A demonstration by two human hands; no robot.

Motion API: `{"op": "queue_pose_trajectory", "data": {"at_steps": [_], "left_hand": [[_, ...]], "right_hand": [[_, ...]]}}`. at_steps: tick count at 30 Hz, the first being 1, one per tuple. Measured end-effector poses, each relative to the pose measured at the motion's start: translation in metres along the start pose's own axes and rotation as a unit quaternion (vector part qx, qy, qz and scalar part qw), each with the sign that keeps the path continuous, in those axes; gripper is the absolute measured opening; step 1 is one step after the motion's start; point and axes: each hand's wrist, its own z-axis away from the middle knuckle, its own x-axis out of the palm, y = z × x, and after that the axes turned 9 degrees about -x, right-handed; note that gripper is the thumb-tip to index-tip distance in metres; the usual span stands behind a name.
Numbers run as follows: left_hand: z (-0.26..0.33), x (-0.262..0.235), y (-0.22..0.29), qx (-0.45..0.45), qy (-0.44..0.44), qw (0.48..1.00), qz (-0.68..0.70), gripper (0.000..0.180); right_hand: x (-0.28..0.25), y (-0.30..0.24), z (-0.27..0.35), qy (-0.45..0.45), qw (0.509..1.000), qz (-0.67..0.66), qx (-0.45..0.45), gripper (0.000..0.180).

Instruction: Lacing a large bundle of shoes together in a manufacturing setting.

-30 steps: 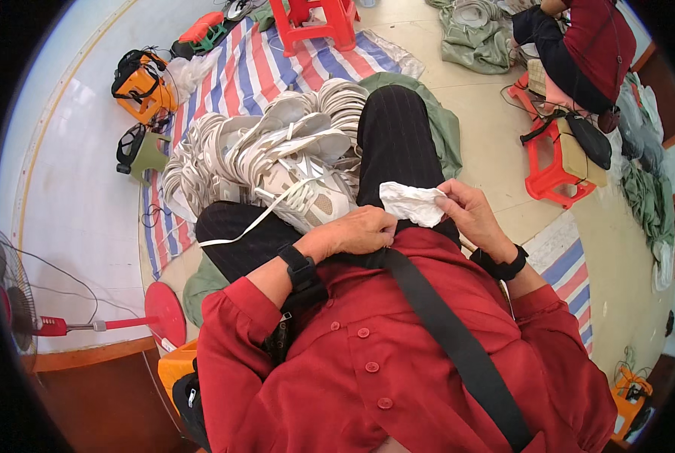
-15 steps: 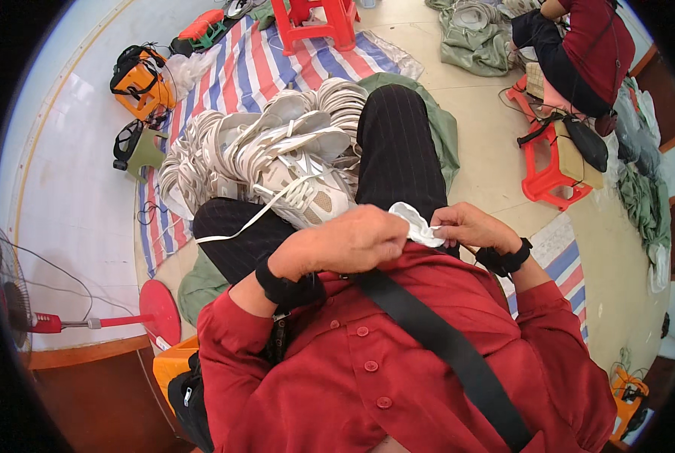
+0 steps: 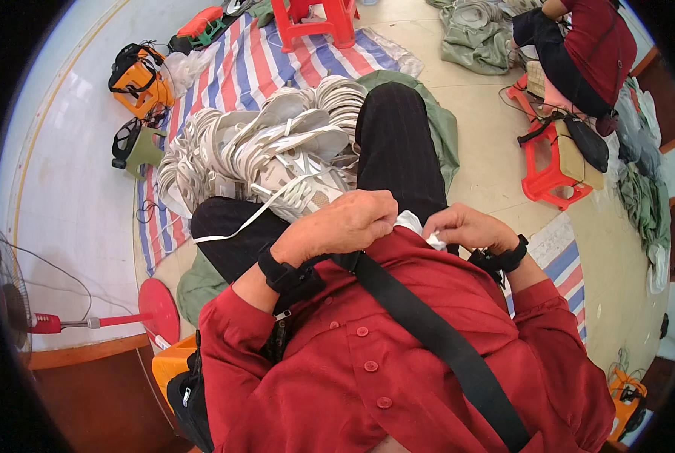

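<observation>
Pinched white cloth (image 3: 409, 220) in right grip (image 3: 469, 227). Curled left grip (image 3: 346, 220) beside it; could not tell whether grasping.

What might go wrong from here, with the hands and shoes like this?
1. The cloth, apparently pinched by the right hand and partly hidden, might slip free unnoticed.
2. The loose lace trails over the left knee, so it might snag if that leg moves.
3. The shoe pile sits close to that knee; a bump might topple it.
</observation>
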Motion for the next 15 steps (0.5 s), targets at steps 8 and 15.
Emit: {"op": "queue_pose_trajectory", "data": {"at_steps": [8,15], "left_hand": [[0.001,0.0,0.002,0.014,-0.025,0.999,0.017,0.01],[0.0,0.004,-0.003,0.033,0.016,0.999,-0.009,0.01]], "right_hand": [[0.005,0.005,-0.018,0.208,0.91,0.356,-0.047,0.017],[0.028,-0.006,-0.023,-0.01,0.957,0.255,-0.138,0.016]]}}
